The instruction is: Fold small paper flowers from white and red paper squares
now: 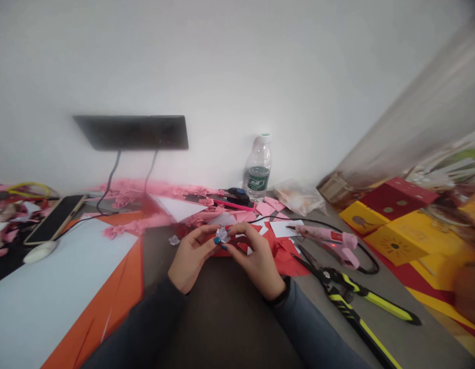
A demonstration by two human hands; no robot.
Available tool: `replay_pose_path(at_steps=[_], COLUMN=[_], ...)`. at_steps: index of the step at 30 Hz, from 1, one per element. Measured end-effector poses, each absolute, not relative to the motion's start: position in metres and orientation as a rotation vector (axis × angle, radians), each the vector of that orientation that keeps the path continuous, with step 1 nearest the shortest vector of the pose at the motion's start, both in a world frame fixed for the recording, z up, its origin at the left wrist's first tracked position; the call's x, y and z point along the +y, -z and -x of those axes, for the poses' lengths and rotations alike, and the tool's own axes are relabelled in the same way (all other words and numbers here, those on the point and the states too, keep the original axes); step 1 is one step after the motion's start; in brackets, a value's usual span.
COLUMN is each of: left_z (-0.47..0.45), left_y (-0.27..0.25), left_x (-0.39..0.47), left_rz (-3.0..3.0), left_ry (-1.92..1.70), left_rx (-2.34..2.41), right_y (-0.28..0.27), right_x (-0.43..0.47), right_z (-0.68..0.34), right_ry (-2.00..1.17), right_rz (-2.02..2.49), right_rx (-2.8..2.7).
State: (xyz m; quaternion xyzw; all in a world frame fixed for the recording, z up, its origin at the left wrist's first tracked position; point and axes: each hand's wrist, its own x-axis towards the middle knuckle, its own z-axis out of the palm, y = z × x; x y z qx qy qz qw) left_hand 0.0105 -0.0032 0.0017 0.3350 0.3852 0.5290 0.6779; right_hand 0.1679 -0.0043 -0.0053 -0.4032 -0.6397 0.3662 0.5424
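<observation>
A small white folded paper flower (222, 235) is pinched between my two hands at the middle of the desk. My left hand (193, 253) grips its left side with thumb and fingertips. From the right, my right hand (256, 256) holds the flower too, thumb below and forefinger above. Beyond and beside the fingers lie red paper pieces (287, 256) and white paper squares (285, 228). Another little white folded paper piece (174, 240) rests on the desk just left of my left hand. Parts of the flower are hidden by the fingertips.
To the right lie a pink glue gun (333, 241) with its cord and large yellow-black shears (348, 292). Yellow boxes (398, 241) stand beyond them. A water bottle (259, 169) is by the wall. At left are white sheets (64, 287), a phone (56, 219) and a mouse (40, 252).
</observation>
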Motion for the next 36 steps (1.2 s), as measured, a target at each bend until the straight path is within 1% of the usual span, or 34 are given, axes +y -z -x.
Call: replay_pose_path(at_steps=[4, 11, 16, 18, 22, 24, 36], left_z=[-0.009, -0.01, -0.011, -0.011, -0.01, -0.009, -0.006], left_y=[-0.001, 0.002, 0.0, 0.001, 0.005, 0.007, 0.008], left_x=[-0.002, -0.004, -0.003, -0.003, -0.003, -0.003, -0.001], left_rz=[-0.765, -1.006, -1.16, -1.152, -1.099, -1.098, -0.973], left_ry=[-1.206, -1.259, -1.344, -1.334, -1.28, -1.261, -1.126], left_rx=[0.872, 0.893, 0.892, 0.897, 0.903, 0.892, 0.98], right_y=[0.008, 0.01, 0.009, 0.008, 0.007, 0.007, 0.003], right_x=[-0.001, 0.002, 0.003, 0.002, -0.001, -0.002, -0.003], right_z=[-0.17, -0.168, -0.169, -0.17, -0.17, -0.17, -0.174], right_ry=[-1.077, -1.191, -1.262, -1.195, -0.874, -0.762, -0.503], right_rz=[0.948, 0.966, 0.977, 0.986, 1.039, 1.039, 0.996], right_rx=[-1.32, -1.152, -1.23, -1.267, -1.438, -1.508, -1.79])
